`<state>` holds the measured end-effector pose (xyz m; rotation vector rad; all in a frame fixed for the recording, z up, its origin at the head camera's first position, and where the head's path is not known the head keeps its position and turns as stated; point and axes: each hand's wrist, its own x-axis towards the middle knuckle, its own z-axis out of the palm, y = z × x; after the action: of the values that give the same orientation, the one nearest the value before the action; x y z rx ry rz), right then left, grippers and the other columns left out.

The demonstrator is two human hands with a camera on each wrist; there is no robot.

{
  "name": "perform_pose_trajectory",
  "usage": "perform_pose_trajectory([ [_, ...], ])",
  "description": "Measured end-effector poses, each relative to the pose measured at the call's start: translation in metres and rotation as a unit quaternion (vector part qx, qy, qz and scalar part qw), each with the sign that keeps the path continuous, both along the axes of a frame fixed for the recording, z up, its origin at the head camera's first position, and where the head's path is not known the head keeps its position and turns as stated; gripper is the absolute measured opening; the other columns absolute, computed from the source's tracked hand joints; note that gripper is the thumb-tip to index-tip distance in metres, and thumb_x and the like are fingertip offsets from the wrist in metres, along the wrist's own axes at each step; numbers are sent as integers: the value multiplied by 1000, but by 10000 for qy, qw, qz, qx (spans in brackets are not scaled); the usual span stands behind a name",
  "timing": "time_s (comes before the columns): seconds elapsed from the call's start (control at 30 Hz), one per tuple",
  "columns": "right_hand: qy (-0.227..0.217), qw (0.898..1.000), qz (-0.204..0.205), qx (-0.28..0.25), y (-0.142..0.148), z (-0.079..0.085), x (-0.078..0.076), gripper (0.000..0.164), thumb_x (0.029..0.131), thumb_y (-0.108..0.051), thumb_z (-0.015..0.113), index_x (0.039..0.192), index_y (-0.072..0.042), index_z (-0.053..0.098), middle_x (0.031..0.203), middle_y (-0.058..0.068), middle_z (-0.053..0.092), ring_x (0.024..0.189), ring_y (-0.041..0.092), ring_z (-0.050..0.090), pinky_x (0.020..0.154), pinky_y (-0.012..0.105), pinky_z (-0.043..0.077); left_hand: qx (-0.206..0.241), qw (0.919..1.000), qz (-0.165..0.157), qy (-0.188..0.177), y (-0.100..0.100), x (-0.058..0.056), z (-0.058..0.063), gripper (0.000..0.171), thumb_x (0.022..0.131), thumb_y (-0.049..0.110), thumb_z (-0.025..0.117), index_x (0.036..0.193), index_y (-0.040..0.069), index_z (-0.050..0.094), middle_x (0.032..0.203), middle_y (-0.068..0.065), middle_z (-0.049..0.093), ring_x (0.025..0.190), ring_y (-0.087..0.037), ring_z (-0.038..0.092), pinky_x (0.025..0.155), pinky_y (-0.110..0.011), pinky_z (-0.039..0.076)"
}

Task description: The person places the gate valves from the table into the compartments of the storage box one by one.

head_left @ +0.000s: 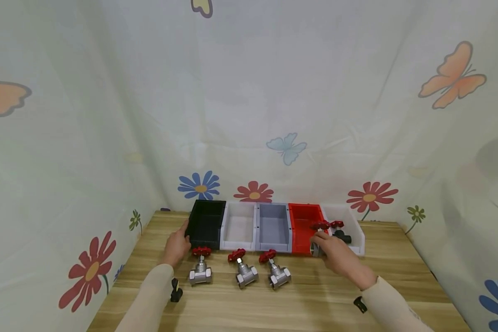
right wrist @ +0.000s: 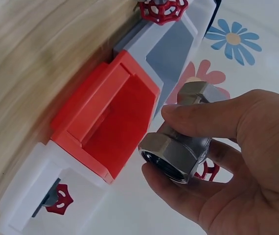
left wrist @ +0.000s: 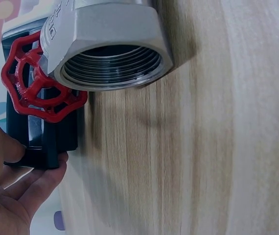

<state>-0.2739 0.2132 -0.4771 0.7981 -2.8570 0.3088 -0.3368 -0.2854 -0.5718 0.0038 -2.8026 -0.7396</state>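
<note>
With noon at the top of the head view, our right hand [head_left: 338,256] pinches one silver steel valve with a red handwheel [right wrist: 171,149] near half past four, by the red plastic bin [head_left: 305,214], while our left hand [head_left: 177,244] grips the black plastic bin [head_left: 209,242] near half past seven; we would do well to steady the bins and keep wheel and pipe ends clear of the walls. We count five bins, adding one grey plastic bin [head_left: 274,226] and two white plastic bins [head_left: 239,226]; three more silver valves [head_left: 246,275] on the wooden counter [head_left: 232,313], five to seven o'clock; and one dark-bodied valve with a red handwheel [head_left: 342,236] in the four-o'clock white bin.
</note>
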Motion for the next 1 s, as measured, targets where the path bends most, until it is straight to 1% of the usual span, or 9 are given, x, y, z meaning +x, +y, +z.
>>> perform_pose_trajectory([
  [0.07,-6,10000,12,-3,-1,2,-3,47,75,4,78,119,-10,66,118,7,66,99,24,65,90,45,55,9,10000,17,-27,0,0,0,62,89,1,56,148,-2,38,90,-35,67,76,-43,65,74,-57,50],
  [0.27,221,9996,157,-43,-2,7,-14,47,72,4,80,115,-9,66,112,6,66,89,20,64,83,42,57,56,9999,71,-142,1,0,2,63,90,2,56,149,0,37,80,-29,66,67,-35,61,69,-53,50],
  [0.37,163,9998,100,-59,-3,7,-19,49,71,3,82,115,-10,66,112,6,66,88,19,63,82,41,57,41,9999,75,-105,1,0,2,62,89,2,56,149,0,38,85,-31,67,70,-38,63,71,-55,50],
  [0.5,16,10000,-24,-85,-3,4,-26,48,73,1,81,117,-11,66,115,6,66,90,19,62,84,41,57,33,9999,80,-75,0,0,1,62,89,2,56,148,-1,38,91,-33,67,75,-40,65,74,-56,51],
  [0.6,33,10000,-51,-76,-3,2,-32,47,75,1,80,117,-12,66,114,6,66,90,19,62,85,41,57,50,9999,67,-112,0,0,1,63,89,1,56,149,-1,38,85,-31,67,70,-36,63,71,-54,51],
  [0.67,40,9999,-63,-99,-4,2,-35,47,74,2,80,117,-12,66,113,5,65,90,19,62,84,41,57,51,9999,40,-125,0,0,0,63,89,1,56,149,-1,37,82,-30,67,67,-34,61,70,-53,50],
  [0.8,111,9998,-35,-137,-4,3,-41,48,72,6,78,116,-10,66,111,5,65,87,19,61,81,41,57,11,10000,10,-78,0,-1,-1,62,89,1,56,148,-2,38,82,-30,67,68,-34,62,70,-54,51],
  [1.0,37,9998,-171,-79,-7,3,-49,46,76,4,75,119,-10,66,114,6,65,88,20,61,84,42,57,34,10000,-9,-36,0,-1,0,62,88,1,56,148,-2,39,79,-28,66,64,-32,60,67,-52,50],
])
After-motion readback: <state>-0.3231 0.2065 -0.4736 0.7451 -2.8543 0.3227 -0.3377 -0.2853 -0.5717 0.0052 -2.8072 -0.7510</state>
